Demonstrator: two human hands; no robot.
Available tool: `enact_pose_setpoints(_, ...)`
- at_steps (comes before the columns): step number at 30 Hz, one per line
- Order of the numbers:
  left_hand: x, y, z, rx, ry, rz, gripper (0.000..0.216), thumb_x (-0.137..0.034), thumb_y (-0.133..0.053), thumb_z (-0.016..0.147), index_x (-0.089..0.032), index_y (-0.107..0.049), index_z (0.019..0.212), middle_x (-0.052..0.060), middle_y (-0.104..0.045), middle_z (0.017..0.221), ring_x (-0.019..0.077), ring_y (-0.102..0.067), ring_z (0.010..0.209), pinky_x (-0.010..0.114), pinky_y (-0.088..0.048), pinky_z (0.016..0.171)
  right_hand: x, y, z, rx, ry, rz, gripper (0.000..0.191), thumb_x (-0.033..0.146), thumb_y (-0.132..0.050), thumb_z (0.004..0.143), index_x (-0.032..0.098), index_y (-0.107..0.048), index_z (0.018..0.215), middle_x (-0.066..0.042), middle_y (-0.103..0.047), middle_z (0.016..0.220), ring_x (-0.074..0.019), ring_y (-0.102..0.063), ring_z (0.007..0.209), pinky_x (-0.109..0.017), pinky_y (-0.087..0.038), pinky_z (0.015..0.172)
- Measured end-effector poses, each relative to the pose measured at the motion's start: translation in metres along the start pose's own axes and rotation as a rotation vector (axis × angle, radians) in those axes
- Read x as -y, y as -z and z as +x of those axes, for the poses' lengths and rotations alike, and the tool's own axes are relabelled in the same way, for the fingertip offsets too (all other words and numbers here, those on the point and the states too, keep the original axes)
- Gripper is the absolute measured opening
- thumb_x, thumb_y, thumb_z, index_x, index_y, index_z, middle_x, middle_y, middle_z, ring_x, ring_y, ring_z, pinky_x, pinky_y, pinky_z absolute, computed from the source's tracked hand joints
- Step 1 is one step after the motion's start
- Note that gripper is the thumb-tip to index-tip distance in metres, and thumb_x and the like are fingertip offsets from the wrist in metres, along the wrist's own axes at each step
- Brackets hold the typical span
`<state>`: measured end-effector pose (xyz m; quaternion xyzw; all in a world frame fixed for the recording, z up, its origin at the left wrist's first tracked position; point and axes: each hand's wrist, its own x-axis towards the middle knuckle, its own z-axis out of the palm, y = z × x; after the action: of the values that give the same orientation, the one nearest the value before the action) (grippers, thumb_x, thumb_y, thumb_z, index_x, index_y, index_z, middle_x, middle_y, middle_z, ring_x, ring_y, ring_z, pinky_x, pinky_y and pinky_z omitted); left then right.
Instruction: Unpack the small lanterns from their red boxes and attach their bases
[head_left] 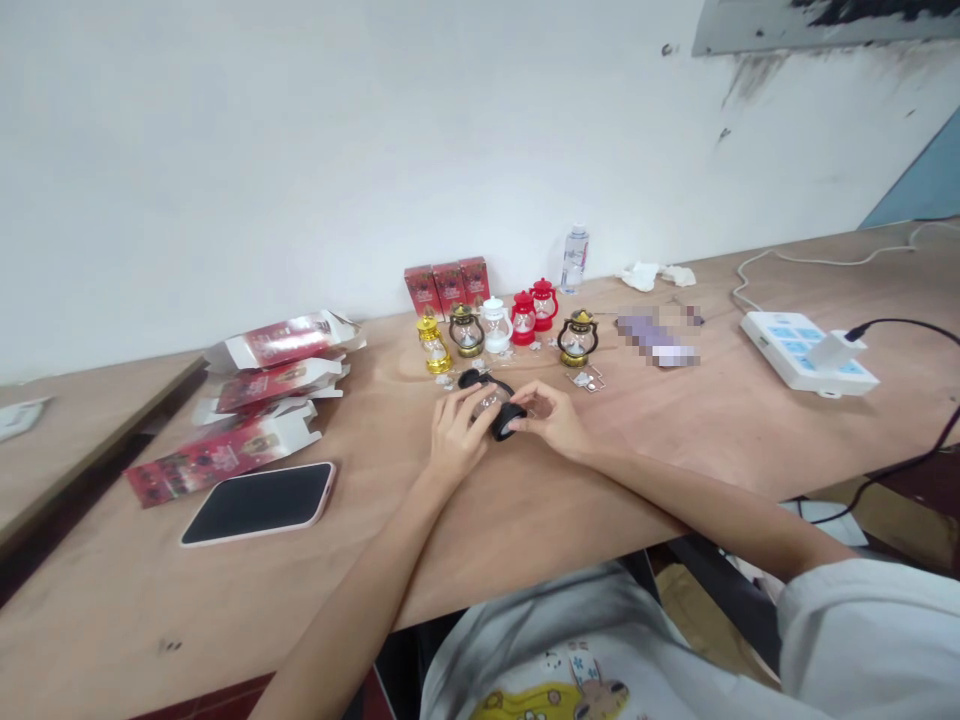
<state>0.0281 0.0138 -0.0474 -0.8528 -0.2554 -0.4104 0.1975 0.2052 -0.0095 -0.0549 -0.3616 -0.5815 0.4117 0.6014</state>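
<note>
A small black lantern (508, 420) with a clear globe lies tilted between my hands, its round base turned toward me. My left hand (459, 428) is wrapped over the globe from the left. The fingers of my right hand (553, 420) pinch at the base from the right. Just beyond stand more miniature lanterns: a gold one (433, 346), a bronze-black one (466, 332), a white one (496, 325), two red ones (523, 320) and another bronze-black one (577, 340) set apart to the right. Small clear tags or bits (585, 380) lie near their bases.
Red flat cartons (217, 458) pile at the left beside a phone (261, 503). Three upright red boxes (448, 288) and a water bottle (575, 260) stand by the wall. A white power strip (806, 352) with cables and crumpled tissue (640, 276) lie to the right.
</note>
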Motion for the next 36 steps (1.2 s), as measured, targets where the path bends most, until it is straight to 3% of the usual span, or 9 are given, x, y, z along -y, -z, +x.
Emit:
enact_pose_setpoints(4, 0.0003, 0.0013, 0.0017, 0.098, 0.136, -0.034, 0.027, -0.019, -0.056, 0.080, -0.022, -0.057, 0.107, 0.008, -0.064, 0.113, 0.0238, -0.055, 0.101, 0.036, -0.039, 0.078, 0.0005, 0.0017, 0.0006, -0.003, 0.032, -0.008, 0.034, 0.040, -0.076, 0.063, 0.021, -0.060, 0.087, -0.002, -0.064, 0.090, -0.0173, -0.061, 0.088, -0.034, -0.049, 0.085)
enact_pose_setpoints(8, 0.0011, 0.0018, 0.0027, 0.098, 0.211, -0.070, 0.031, -0.036, -0.060, 0.080, -0.020, -0.056, 0.107, 0.008, -0.065, 0.110, 0.0226, -0.058, 0.095, 0.034, -0.038, 0.076, 0.0020, 0.0034, -0.0014, 0.001, 0.080, -0.030, 0.035, 0.041, -0.071, 0.071, 0.021, -0.060, 0.098, -0.004, -0.065, 0.099, -0.0178, -0.061, 0.095, -0.035, -0.048, 0.089)
enact_pose_setpoints(36, 0.0006, -0.0003, 0.0007, 0.120, 0.189, 0.008, 0.032, -0.039, -0.060, 0.081, -0.021, -0.056, 0.108, 0.007, -0.066, 0.110, 0.0231, -0.058, 0.089, 0.033, -0.035, 0.071, -0.0051, 0.0013, -0.0045, -0.076, 0.094, -0.111, 0.030, 0.042, -0.067, 0.074, 0.022, -0.061, 0.095, -0.004, -0.067, 0.096, -0.0169, -0.064, 0.086, -0.034, -0.052, 0.081)
